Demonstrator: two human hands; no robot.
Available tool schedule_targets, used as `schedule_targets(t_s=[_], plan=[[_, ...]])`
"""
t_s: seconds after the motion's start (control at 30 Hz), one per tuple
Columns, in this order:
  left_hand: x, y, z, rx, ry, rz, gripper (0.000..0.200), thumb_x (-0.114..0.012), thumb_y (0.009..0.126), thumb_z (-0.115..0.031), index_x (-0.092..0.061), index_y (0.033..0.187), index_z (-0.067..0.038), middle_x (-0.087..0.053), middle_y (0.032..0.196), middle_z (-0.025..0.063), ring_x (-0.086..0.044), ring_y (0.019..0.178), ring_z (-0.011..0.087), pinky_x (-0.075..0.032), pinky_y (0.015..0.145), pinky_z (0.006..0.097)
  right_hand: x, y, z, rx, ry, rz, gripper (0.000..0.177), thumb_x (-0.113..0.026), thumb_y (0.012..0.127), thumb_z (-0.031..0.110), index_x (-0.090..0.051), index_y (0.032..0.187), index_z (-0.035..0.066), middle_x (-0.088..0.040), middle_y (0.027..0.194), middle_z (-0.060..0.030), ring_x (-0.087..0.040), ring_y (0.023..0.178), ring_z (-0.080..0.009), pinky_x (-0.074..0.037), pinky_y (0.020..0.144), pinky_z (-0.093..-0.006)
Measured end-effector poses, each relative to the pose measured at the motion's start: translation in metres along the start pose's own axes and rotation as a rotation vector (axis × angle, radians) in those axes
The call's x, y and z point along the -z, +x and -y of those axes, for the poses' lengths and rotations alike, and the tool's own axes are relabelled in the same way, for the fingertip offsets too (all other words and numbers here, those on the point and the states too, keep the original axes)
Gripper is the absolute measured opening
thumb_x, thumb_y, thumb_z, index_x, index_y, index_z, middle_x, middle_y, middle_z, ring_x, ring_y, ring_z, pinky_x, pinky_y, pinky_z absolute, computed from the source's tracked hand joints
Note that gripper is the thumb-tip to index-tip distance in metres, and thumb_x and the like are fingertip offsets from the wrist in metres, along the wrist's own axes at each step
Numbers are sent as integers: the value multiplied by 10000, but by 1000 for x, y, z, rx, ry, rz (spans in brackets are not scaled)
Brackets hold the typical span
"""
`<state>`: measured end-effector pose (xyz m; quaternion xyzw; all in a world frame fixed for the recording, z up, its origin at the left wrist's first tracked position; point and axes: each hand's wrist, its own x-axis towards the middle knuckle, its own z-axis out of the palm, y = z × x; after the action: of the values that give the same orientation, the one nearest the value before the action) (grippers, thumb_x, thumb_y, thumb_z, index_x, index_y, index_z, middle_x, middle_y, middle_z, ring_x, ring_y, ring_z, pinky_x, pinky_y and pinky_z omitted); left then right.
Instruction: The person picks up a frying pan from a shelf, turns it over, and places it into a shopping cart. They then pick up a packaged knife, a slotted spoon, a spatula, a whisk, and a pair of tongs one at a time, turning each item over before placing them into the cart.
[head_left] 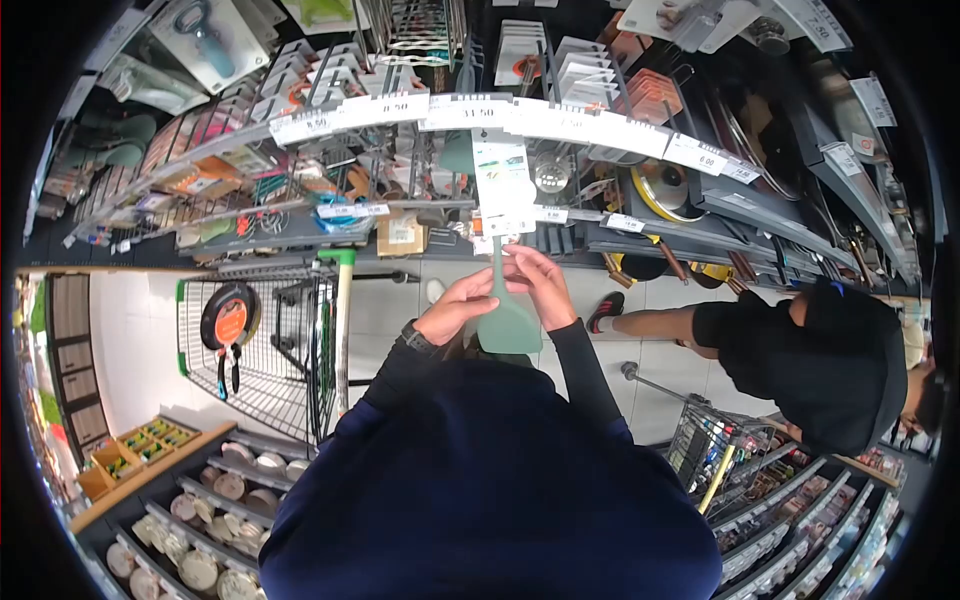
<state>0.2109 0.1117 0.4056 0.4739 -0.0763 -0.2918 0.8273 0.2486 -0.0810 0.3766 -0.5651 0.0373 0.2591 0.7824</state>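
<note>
Dark navy clothing (490, 480) fills the bottom centre of the frame. Just above it, a green spatula (510, 328) runs nearly upright at the centre, its long axis top to bottom, the handle pointing up and the blade down; a white card (503, 185) covers its upper end. The left grip (460, 308) is closed around its neck, thumb in front; the right grip (545, 292) is half curled beside the handle, how firmly I cannot tell. Leftmost, bowls (199, 570) line lower-left racks, beside a wire cart (328, 340) carrying a frying pan (230, 318); pale floor tiles (390, 325) show mid-frame; grey shelving (770, 218) arcs across the top; at right, a person in black (800, 350) bends near another cart (705, 440).
</note>
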Motion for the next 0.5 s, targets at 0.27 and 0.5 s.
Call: schedule_targets(t_s=[0.27, 0.5], plan=[[-40, -35, 44, 75, 2, -39, 569, -499, 955, 1, -334, 1499, -19, -512, 1423, 114, -484, 1296, 160, -374, 1077, 312, 3, -39, -10, -190, 97, 135, 375, -496, 1038, 265, -576, 1302, 10, -680, 1183, -118, -659, 989, -122, -514, 706, -204], [-62, -46, 66, 62, -48, -149, 622, -545, 955, -9, -297, 1525, -4, -559, 1366, 74, -513, 1251, 136, -367, 1078, 300, 14, -45, -27, -201, 130, 172, 390, -500, 1037, 289, -581, 1299, 12, -687, 1140, -100, -653, 964, -130, -511, 701, -221]])
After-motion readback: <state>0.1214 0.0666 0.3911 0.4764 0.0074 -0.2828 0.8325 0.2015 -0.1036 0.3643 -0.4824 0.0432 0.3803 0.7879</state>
